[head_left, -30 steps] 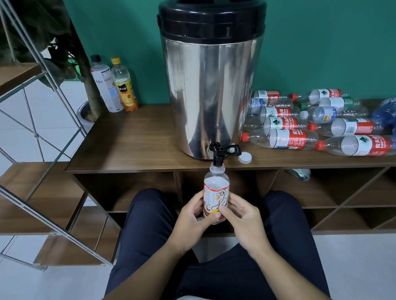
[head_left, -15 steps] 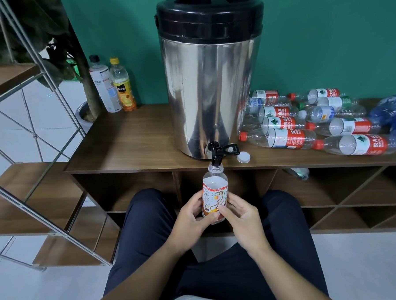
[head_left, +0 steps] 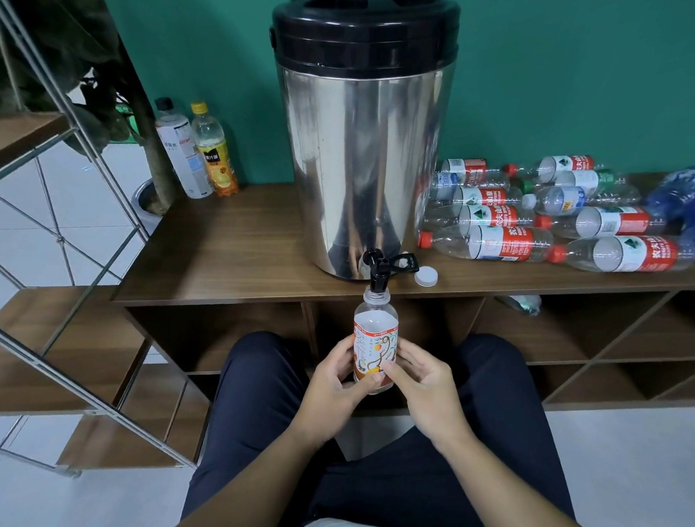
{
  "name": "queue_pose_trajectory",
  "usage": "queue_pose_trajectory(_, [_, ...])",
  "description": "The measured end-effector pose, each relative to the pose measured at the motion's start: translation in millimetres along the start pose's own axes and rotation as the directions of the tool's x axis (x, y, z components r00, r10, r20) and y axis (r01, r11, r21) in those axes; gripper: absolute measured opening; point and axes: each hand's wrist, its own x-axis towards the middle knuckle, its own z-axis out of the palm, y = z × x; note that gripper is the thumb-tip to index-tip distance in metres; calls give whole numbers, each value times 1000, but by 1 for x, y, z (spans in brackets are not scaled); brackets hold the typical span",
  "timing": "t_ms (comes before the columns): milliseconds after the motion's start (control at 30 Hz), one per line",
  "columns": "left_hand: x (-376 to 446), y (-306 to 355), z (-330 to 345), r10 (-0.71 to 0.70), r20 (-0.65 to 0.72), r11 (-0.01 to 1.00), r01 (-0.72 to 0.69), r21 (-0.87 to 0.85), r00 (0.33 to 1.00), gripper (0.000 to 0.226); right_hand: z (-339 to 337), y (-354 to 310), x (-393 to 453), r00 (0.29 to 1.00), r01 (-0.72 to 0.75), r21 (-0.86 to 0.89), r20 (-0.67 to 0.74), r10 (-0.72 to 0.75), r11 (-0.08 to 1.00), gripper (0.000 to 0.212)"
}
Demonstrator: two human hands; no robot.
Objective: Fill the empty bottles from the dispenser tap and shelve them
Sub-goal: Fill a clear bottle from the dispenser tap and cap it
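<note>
A small clear bottle (head_left: 375, 337) with an orange and white label stands upright, its open neck directly under the black tap (head_left: 379, 269) of the steel dispenser (head_left: 360, 143). My left hand (head_left: 332, 377) grips the bottle's lower left side. My right hand (head_left: 420, 382) grips its lower right side, thumb across the label. The bottle's white cap (head_left: 426, 276) lies on the wooden shelf top (head_left: 225, 253) just right of the tap. Several empty bottles (head_left: 541, 221) with red labels lie in a heap to the right of the dispenser.
Two upright bottles (head_left: 198, 154) stand at the back left of the shelf top. Open cubbies (head_left: 575, 335) run below it, one holding a lying bottle (head_left: 521, 302). A metal stair rail (head_left: 57, 248) and wooden steps are on the left. My knees are close to the shelf front.
The view has shifted slightly. Both hands keep the bottle under the tap in the same place.
</note>
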Motion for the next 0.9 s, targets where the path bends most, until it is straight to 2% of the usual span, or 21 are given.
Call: queue_pose_trajectory(900, [0,-1,0,0,3,1000,0,17,1000,65,-2,5,1,1000,0,-5,-1,0,1000,42])
